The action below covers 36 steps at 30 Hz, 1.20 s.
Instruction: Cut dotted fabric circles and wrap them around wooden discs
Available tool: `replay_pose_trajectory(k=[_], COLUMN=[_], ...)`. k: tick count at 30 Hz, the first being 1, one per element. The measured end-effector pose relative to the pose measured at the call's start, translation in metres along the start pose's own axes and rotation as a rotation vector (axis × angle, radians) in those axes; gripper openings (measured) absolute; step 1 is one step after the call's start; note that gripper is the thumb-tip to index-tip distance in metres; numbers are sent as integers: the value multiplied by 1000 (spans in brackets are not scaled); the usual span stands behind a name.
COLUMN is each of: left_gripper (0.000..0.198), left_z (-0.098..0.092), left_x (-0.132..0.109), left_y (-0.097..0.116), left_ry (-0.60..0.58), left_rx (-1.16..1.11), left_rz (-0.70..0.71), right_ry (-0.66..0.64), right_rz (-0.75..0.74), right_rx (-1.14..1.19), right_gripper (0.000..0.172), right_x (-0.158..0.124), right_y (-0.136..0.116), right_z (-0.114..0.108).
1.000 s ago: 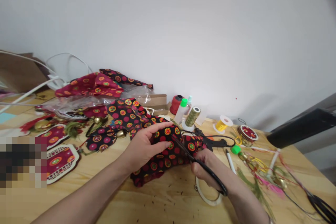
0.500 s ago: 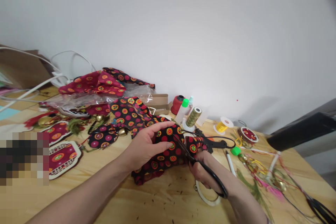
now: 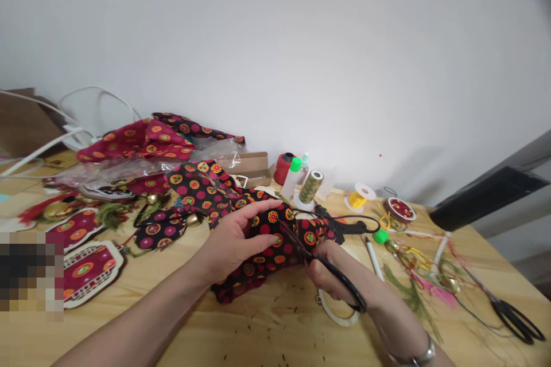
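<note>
Since both hands are at it, the dark flowered cloth [image 3: 282, 258] lies right between them, on the wooden table [image 3: 253, 344]. At its nine o'clock, the left hand [image 3: 230, 241] lays thumb and forefinger across it, spread apart; I can't tell whether the hidden fingers grip it. At its three-to-four o'clock, the right hand [image 3: 325, 272] is closed around the black scissors [image 3: 338, 276], whose blades point towards eleven, over the cloth. A pale ring [image 3: 340, 320] lies between four and five, near the right hand. Farther out, an olive thread spool [image 3: 312, 186] stands at one, yellow thread [image 3: 357, 200] at two, and a cream-edged plaque [image 3: 92, 275] lies at nine.
</note>
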State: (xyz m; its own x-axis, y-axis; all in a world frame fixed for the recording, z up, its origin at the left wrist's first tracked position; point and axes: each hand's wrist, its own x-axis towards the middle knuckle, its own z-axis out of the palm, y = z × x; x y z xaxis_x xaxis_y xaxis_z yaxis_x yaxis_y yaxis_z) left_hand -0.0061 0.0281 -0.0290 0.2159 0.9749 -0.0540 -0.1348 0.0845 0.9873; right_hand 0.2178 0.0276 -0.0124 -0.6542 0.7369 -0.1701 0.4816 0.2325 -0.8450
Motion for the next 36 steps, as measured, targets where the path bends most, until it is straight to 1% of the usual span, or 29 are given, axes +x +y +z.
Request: replay_pose_trajectory(k=[2, 5, 10, 13, 17, 23, 27, 28, 32, 36], left_gripper=[53, 53, 54, 54, 55, 53, 55, 55, 56, 57], left_z=[1, 1, 0, 0, -1, -2, -2, -2, -2, 0], left_x=[0, 0, 0, 1, 1, 0, 0, 0, 1, 2], left_y=[1, 2, 1, 0, 0, 0, 0, 0, 0, 0], left_ry=[4, 9, 4, 12, 7, -1, -7, -6, -9, -17], left_rx=[15, 22, 1, 16, 37, 42, 34, 31, -3, -46], left_rz=[2, 0, -8, 8, 19, 26, 26, 25, 14, 15], right_ry=[16, 22, 71, 7, -25, -29, 64, 68, -33, -30], right_rz=[-1, -51, -95, -148, -199, -193, -95, -81, -99, -119], right_rx=[1, 22, 72, 94, 91, 71, 35, 27, 53, 74], right_gripper=[64, 63, 58, 57, 56, 59, 61, 62, 64, 62], right_x=[-1, -1, -1, 1, 4, 3, 0, 0, 2, 5], right_y=[0, -2, -15, -17, -11, -9, -10, -9, -3, -3], right_z=[1, 2, 0, -3, -5, -3, -1, -1, -1, -3])
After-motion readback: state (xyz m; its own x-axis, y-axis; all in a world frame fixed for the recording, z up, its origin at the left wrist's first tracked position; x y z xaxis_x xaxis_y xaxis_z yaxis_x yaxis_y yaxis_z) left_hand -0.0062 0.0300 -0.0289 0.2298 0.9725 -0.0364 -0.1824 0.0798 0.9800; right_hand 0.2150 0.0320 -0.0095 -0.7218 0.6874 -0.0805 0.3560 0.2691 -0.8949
